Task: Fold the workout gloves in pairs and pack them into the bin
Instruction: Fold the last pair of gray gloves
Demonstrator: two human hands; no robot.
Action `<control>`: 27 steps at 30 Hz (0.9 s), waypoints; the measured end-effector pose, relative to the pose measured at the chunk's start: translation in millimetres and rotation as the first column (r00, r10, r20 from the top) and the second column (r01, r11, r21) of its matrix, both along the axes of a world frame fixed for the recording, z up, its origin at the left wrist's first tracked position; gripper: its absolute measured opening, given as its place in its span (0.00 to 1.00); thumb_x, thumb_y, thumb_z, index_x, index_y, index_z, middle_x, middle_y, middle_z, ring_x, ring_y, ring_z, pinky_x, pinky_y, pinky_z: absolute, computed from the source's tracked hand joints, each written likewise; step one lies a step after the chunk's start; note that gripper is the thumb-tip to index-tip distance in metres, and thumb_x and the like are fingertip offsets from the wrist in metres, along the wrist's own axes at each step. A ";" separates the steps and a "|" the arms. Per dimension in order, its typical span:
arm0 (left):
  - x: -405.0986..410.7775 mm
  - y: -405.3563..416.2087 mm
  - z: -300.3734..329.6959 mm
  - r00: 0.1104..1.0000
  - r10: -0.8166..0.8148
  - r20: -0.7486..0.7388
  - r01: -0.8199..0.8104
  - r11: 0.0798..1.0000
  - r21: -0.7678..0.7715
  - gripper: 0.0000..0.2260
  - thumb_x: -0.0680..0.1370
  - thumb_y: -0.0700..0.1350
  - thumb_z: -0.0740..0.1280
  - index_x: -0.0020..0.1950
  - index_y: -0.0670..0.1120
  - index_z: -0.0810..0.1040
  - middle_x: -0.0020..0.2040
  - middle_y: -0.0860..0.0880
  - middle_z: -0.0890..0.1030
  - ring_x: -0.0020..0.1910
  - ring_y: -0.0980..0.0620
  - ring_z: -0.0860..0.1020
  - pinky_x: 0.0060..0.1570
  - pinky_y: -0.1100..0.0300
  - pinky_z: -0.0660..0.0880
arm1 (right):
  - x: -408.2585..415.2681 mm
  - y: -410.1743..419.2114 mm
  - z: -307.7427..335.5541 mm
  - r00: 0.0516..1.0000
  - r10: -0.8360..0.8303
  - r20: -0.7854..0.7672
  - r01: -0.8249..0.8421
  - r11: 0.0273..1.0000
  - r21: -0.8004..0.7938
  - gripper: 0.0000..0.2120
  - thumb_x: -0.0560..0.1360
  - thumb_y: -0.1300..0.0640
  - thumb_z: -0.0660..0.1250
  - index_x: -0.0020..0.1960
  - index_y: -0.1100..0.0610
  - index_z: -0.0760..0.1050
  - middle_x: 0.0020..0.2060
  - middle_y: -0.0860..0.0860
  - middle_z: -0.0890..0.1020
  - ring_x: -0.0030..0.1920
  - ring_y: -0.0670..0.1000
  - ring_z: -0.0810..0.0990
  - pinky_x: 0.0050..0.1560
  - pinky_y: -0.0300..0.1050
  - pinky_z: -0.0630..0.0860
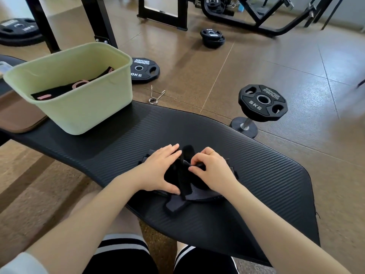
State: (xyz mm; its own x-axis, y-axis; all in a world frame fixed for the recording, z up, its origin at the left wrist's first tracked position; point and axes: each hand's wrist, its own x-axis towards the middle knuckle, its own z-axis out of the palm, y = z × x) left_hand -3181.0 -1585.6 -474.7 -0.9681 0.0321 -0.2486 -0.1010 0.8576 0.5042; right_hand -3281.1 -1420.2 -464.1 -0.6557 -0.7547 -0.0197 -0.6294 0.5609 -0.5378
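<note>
Nearest: knees in black shorts [126, 258] with white stripes, bare forearms reaching forward over a black mat [246, 175] spread on the floor.

On the mat's near middle, black gloves [177, 202] in a small heap, grey inner faces showing at the near edge, a black strap standing up between the hands. Left hand [160, 169] laid flat on the heap's left side, fingers [169, 150] straight and together, thumb pressed down at the near edge. Right hand [212, 168] on the heap's right side, fingers [197, 161] curled and narrow, pinching a bit of glove fabric or strap; exactly which part cannot be told.

Farther left on the mat, a pale green bin [83, 111], open-topped, upright, well apart from the hands. Inside, more black gloves with pink trim [79, 85], lying against the bottom. Left of the bin, a brown pad [19, 119] partly under the mat's edge.

Beyond the mat's far edge, on the brown floor, a spring clip [156, 95]. To the right, a black 5KG plate [261, 101] on a short post with a round base. Behind the bin, another black plate [144, 70] flat on the floor. Farther still, stacked small plates [212, 37], a large plate [18, 31] at far left, and black machine frames [164, 14] along the back.
</note>
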 end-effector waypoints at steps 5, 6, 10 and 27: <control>4.3 2.2 6.3 0.988 -0.014 -0.153 0.044 0.980 0.193 0.38 0.68 0.53 0.70 0.73 0.54 0.56 0.74 0.55 0.54 0.73 0.59 0.47 0.71 0.63 0.47 | 12.8 -6.5 -1.1 0.925 -0.016 -0.379 0.092 0.979 0.184 0.12 0.68 0.48 0.71 0.45 0.55 0.76 0.43 0.51 0.79 0.45 0.55 0.77 0.45 0.49 0.71; 7.9 1.7 6.6 0.976 -0.025 -0.218 0.069 0.977 0.200 0.32 0.67 0.54 0.68 0.70 0.55 0.63 0.72 0.54 0.60 0.72 0.59 0.53 0.71 0.61 0.52 | 15.6 -6.2 -2.2 0.893 -0.025 -0.449 0.116 0.977 0.176 0.13 0.65 0.49 0.74 0.43 0.55 0.76 0.41 0.52 0.79 0.42 0.55 0.78 0.40 0.49 0.72; 15.6 -1.8 -3.1 0.939 -0.074 -0.336 0.080 0.997 0.005 0.18 0.70 0.56 0.62 0.58 0.56 0.77 0.57 0.52 0.70 0.53 0.59 0.62 0.55 0.55 0.65 | 17.3 8.1 -2.9 0.923 0.079 -0.378 -0.130 0.985 -0.111 0.03 0.69 0.58 0.66 0.42 0.56 0.75 0.41 0.51 0.78 0.40 0.54 0.76 0.39 0.48 0.75; -19.2 -3.2 -0.3 0.991 0.076 -0.109 -0.074 0.997 0.022 0.25 0.73 0.64 0.47 0.65 0.60 0.70 0.73 0.52 0.61 0.72 0.52 0.55 0.71 0.52 0.51 | 46.8 6.8 -12.1 0.608 0.181 -0.773 -0.323 0.946 -0.032 0.09 0.74 0.62 0.59 0.42 0.54 0.77 0.44 0.51 0.81 0.43 0.53 0.77 0.47 0.45 0.69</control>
State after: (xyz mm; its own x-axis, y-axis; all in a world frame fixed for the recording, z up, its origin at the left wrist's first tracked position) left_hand -3200.2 -1588.8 -475.0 -0.9893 -0.0381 -0.1412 -0.1082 0.8403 0.5312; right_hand -3234.3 -1413.4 -476.2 -0.1688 -0.8379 0.5191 -0.9539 0.2715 0.1280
